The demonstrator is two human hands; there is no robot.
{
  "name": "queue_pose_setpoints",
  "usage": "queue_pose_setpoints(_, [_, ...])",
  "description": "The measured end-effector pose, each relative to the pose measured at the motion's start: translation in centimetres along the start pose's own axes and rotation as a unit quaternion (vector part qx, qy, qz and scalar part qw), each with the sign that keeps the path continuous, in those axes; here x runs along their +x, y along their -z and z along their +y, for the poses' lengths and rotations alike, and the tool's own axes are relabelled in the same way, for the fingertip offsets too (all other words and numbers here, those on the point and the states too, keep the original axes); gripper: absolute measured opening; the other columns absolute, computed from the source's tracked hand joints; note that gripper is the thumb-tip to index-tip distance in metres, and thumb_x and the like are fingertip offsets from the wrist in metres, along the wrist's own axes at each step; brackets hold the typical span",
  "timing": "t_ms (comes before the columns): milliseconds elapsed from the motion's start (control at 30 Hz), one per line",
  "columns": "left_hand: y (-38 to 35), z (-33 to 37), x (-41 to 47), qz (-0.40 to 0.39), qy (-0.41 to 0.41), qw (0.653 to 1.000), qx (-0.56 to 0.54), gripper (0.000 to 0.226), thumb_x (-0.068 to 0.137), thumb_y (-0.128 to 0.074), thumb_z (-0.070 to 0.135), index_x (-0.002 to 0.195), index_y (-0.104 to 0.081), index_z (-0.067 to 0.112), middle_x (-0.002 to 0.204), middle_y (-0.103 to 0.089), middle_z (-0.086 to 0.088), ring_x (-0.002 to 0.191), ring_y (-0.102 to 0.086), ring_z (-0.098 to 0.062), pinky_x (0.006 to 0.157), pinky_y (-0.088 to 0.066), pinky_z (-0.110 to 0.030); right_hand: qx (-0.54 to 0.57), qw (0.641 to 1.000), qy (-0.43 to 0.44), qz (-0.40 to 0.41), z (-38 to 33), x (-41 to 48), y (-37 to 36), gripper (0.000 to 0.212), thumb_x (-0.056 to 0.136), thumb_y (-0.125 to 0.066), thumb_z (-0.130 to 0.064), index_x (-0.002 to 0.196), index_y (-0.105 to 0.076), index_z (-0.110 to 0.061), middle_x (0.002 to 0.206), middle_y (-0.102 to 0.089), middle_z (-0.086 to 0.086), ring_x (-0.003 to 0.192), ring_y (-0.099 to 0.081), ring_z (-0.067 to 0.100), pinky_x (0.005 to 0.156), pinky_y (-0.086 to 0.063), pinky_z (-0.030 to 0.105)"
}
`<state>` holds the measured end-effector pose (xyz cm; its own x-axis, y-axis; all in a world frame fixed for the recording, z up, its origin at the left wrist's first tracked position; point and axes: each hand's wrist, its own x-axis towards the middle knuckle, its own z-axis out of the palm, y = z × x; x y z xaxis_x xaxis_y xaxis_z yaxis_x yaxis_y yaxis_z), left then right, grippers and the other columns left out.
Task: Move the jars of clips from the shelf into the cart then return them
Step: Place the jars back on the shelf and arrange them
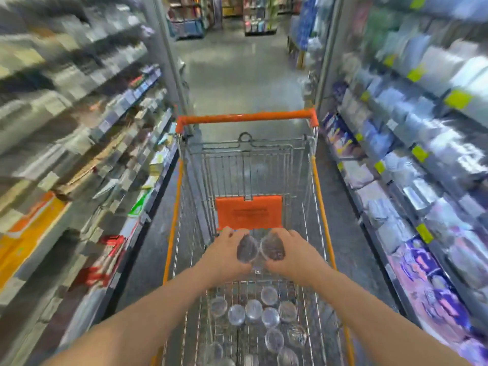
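Above the cart [320, 196], left hand [223, 250] and right hand [294, 250] each have fingers [229, 235] clamped round a jar [247, 248]. Other jars [254, 311] lie in the near basket. Probably loading; next, lower both gently, release.

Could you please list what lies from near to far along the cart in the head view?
Loose clear round jars on the wire cart floor → left hand and right hand, each gripping a clear jar → orange plastic seat flap → orange cart handle bar → distant display racks.

Single head-worn wide-angle view, facing forward and down the aisle [237, 75], close above cart [245, 118]
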<state>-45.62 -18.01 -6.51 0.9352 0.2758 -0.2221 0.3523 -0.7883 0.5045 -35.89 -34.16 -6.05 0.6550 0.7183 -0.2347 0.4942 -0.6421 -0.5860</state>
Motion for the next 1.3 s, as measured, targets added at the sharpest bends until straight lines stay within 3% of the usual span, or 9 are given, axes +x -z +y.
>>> queue_pose_setpoints(333, [7.8, 13.0, -13.0, 0.15, -0.1, 0.984, -0.015, 0.049, 0.073, -0.076, 0.041, 0.115, -0.055, 0.028, 0.102, -0.054, 0.018, 0.09, -0.052, 0.006, 0.078, -0.04, -0.015, 0.0, 0.977, 0.194, 0.086, -4.9, -13.7, 11.1, 0.058, 0.078, -0.07, -0.046, 0.128, -0.048, -0.027, 0.1, -0.046, -0.023, 0.098, -0.048, 0.005, 0.085, -0.042, 0.022])
queue_pose_setpoints(433, [8.2, 14.9, -17.8, 0.19, -0.068, 0.979, 0.001, 0.076, 0.069, -0.074, 0.05, 0.134, -0.041, 0.029, 0.124, -0.047, 0.011, 0.113, -0.048, -0.007, 0.087, -0.036, -0.015, 0.019, 0.966, 0.238, 0.102, -6.3, -18.3, 12.6, 0.071, 0.07, -0.068, -0.057, 0.133, -0.043, -0.035, 0.114, -0.053, -0.018, 0.101, -0.053, 0.004, 0.078, -0.041, 0.017])
queue_pose_setpoints(600, [9.3, 15.0, -26.0, 0.254, -0.01, 0.964, -0.078, 0.064, 0.076, -0.072, 0.034, 0.129, -0.038, 0.044, 0.103, -0.046, 0.025, 0.095, -0.052, 0.002, 0.068, -0.033, -0.007, 0.076, 0.95, 0.285, 0.103, -11.1, -22.3, 12.4, 0.066, 0.075, -0.073, -0.04, 0.134, -0.042, -0.036, 0.099, -0.066, -0.004, 0.084, -0.061, 0.01, 0.073, -0.047, 0.022])
queue_pose_setpoints(700, [10.7, 14.1, -31.7, 0.287, 0.014, 0.95, -0.122, 0.059, 0.072, -0.074, 0.043, 0.12, -0.04, 0.049, 0.1, -0.05, 0.03, 0.087, -0.052, 0.011, 0.073, -0.042, -0.009, 0.121, 0.937, 0.318, 0.072, -15.1, -24.4, 10.9, 0.065, 0.072, -0.074, -0.047, 0.129, -0.042, -0.043, 0.1, -0.065, -0.01, 0.085, -0.062, 0.005, 0.075, -0.048, 0.025])
queue_pose_setpoints(767, [11.9, 13.2, -35.9, 0.31, 0.028, 0.94, -0.14, 0.059, 0.072, -0.072, 0.045, 0.122, -0.041, 0.047, 0.103, -0.057, 0.02, 0.089, -0.057, 0.001, 0.078, -0.048, -0.019, 0.154, 0.926, 0.341, 0.055, -18.2, -26.1, 9.6, 0.06, 0.066, -0.071, -0.053, 0.119, -0.043, -0.051, 0.101, -0.067, -0.001, 0.088, -0.063, 0.011, 0.078, -0.049, 0.032])
queue_pose_setpoints(967, [14.9, 9.2, -51.4, 0.39, 0.082, 0.9, -0.179, 0.054, 0.07, -0.07, 0.051, 0.115, -0.041, 0.056, 0.116, -0.056, 0.019, 0.101, -0.055, 0.003, 0.087, -0.045, -0.017, 0.218, 0.881, 0.418, -0.048, -30.4, -31.2, 3.5, 0.059, 0.054, -0.064, -0.068, 0.109, -0.049, -0.056, 0.109, -0.063, 0.018, 0.099, -0.06, 0.03, 0.092, -0.047, 0.052])
queue_pose_setpoints(1067, [16.9, 6.7, -59.3, 0.439, 0.123, 0.869, -0.193, 0.046, 0.069, -0.073, 0.043, 0.103, -0.046, 0.059, 0.116, -0.059, 0.008, 0.1, -0.06, -0.009, 0.091, -0.049, -0.032, 0.254, 0.85, 0.452, -0.093, -37.1, -34.5, -0.4, 0.062, 0.049, -0.062, -0.067, 0.108, -0.049, -0.052, 0.111, -0.06, 0.01, 0.101, -0.058, 0.023, 0.093, -0.047, 0.045])
queue_pose_setpoints(1167, [18.3, 4.7, -67.1, 0.49, 0.155, 0.836, -0.191, 0.049, 0.073, -0.072, 0.027, 0.113, -0.048, 0.041, 0.102, -0.062, 0.004, 0.09, -0.062, -0.013, 0.084, -0.052, -0.031, 0.279, 0.814, 0.487, -0.152, -43.5, -37.7, -5.2, 0.076, 0.043, -0.058, -0.07, 0.115, -0.049, -0.045, 0.102, -0.06, 0.002, 0.096, -0.06, 0.019, 0.09, -0.049, 0.043])
queue_pose_setpoints(1300, [20.2, 2.7, -76.7, 0.544, 0.196, 0.795, -0.184, 0.068, 0.06, -0.081, 0.03, 0.12, -0.046, 0.034, 0.107, -0.063, 0.0, 0.091, -0.065, -0.018, 0.079, -0.054, -0.034, 0.31, 0.764, 0.522, -0.219, -52.4, -41.3, -10.8, 0.063, 0.05, -0.066, -0.064, 0.108, -0.053, -0.043, 0.107, -0.065, 0.005, 0.094, -0.063, 0.019, 0.086, -0.051, 0.04])
